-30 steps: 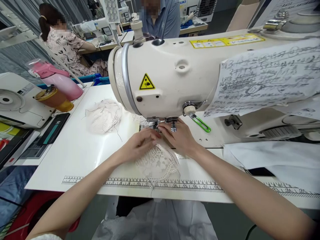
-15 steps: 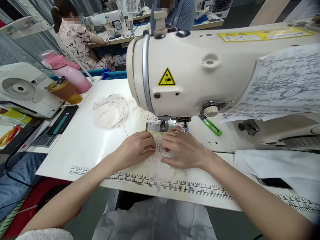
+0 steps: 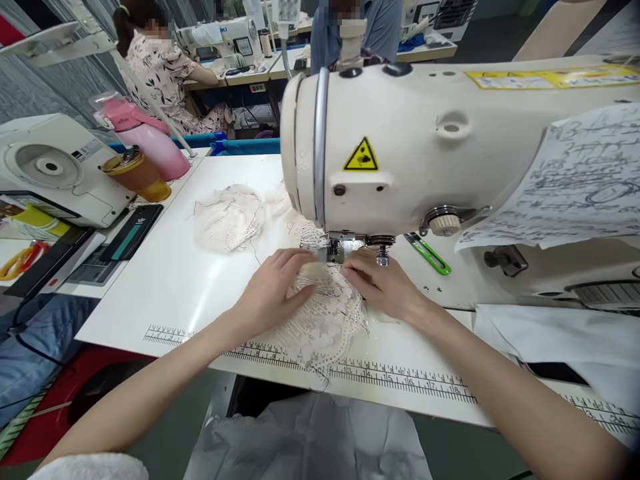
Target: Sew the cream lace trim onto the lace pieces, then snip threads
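A cream lace piece (image 3: 320, 327) lies under the needle area of a white sewing machine (image 3: 400, 147), its near end with loose threads reaching the printed ruler. My left hand (image 3: 273, 290) rests over the lace's left side, fingers stretched forward and thumb held apart. On the other side, my right hand (image 3: 385, 283) has its fingers curled at the lace's right edge, close to the presser foot (image 3: 334, 251); the fingertips look pinched on the lace. More lace sits behind the foot, partly hidden by the machine head.
Left of the machine lies a round heap of lace (image 3: 230, 219) with loose threads. Green thread snips (image 3: 427, 253) lie right of the needle. White cloth (image 3: 550, 340) partly covers a dark phone-like object. A pink bottle (image 3: 150, 140) and amber cup (image 3: 140, 177) stand at left. Two people sit beyond.
My left hand's fingers have straightened and its thumb has spread from the lace. My right hand has moved to the lace's right edge, uncovering more of it. The view has shifted slightly left.
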Demonstrator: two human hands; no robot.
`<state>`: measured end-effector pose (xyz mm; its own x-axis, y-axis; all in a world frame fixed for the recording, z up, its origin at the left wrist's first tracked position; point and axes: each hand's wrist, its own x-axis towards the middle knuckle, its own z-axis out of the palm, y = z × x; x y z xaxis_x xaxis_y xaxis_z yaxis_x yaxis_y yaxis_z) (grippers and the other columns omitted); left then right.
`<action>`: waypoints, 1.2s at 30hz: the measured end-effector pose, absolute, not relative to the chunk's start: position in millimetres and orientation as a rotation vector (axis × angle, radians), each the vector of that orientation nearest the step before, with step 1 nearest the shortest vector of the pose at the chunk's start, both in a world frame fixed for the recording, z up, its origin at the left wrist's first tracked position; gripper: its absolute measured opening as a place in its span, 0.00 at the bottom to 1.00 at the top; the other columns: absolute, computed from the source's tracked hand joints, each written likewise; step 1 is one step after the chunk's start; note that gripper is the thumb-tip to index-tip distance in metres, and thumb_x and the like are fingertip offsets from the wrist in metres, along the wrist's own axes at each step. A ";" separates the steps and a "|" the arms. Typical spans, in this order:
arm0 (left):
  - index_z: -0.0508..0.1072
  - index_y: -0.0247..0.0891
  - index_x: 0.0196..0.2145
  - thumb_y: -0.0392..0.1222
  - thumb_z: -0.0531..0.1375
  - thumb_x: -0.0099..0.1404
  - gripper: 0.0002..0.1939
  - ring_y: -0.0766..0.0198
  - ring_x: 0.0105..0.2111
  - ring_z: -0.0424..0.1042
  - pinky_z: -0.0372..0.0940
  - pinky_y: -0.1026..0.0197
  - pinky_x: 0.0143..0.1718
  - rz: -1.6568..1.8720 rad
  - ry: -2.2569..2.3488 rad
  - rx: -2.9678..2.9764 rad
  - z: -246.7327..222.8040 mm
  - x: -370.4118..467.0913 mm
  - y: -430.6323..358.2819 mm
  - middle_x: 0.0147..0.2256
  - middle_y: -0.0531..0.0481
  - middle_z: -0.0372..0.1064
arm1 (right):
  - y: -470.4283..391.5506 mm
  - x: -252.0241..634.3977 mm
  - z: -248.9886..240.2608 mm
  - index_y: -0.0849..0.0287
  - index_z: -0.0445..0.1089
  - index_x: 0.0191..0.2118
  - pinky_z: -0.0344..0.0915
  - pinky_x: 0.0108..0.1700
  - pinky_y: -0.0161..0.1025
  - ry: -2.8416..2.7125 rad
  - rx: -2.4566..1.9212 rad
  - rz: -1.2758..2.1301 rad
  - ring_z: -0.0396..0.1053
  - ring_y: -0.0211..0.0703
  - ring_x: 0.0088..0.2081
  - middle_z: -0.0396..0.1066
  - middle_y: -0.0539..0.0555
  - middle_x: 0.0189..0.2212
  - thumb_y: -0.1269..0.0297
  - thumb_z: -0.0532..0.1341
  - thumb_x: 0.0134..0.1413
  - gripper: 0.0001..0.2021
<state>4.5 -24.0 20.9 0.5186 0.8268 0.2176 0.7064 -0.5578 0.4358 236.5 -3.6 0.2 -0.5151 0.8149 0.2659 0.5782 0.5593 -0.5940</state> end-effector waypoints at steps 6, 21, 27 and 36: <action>0.70 0.39 0.38 0.42 0.52 0.72 0.09 0.66 0.31 0.68 0.63 0.63 0.32 0.579 1.194 2.047 18.8 33.4 -5.6 0.32 0.53 0.70 | -5.7 235.7 2.8 0.55 0.63 0.36 0.59 0.39 0.41 -2.281 -1.123 0.610 0.65 0.41 0.30 0.68 0.49 0.27 0.49 0.51 0.63 0.15; 0.71 0.38 0.28 0.49 0.56 0.64 0.13 0.69 0.19 0.60 0.50 0.64 0.20 0.065 1.450 2.087 34.4 29.0 34.0 0.23 0.53 0.66 | -2.1 234.5 -12.6 0.54 0.69 0.39 0.57 0.36 0.39 -2.364 -1.128 -0.082 0.67 0.36 0.27 0.75 0.47 0.31 0.68 0.52 0.63 0.08; 0.73 0.39 0.33 0.47 0.60 0.60 0.09 0.64 0.25 0.68 0.55 0.64 0.23 -0.017 1.506 2.290 38.8 35.2 49.4 0.28 0.51 0.71 | 0.2 241.7 -18.3 0.54 0.74 0.39 0.56 0.38 0.41 -2.432 -0.945 -0.277 0.71 0.37 0.34 0.77 0.45 0.40 0.72 0.55 0.61 0.11; 0.69 0.32 0.53 0.44 0.53 0.72 0.17 0.54 0.52 0.70 0.67 0.52 0.50 0.453 1.105 3.033 9.5 28.4 -6.8 0.53 0.41 0.70 | -0.5 245.9 -20.5 0.52 0.74 0.45 0.56 0.30 0.41 -2.465 -1.070 -0.214 0.74 0.41 0.38 0.74 0.44 0.49 0.70 0.54 0.60 0.14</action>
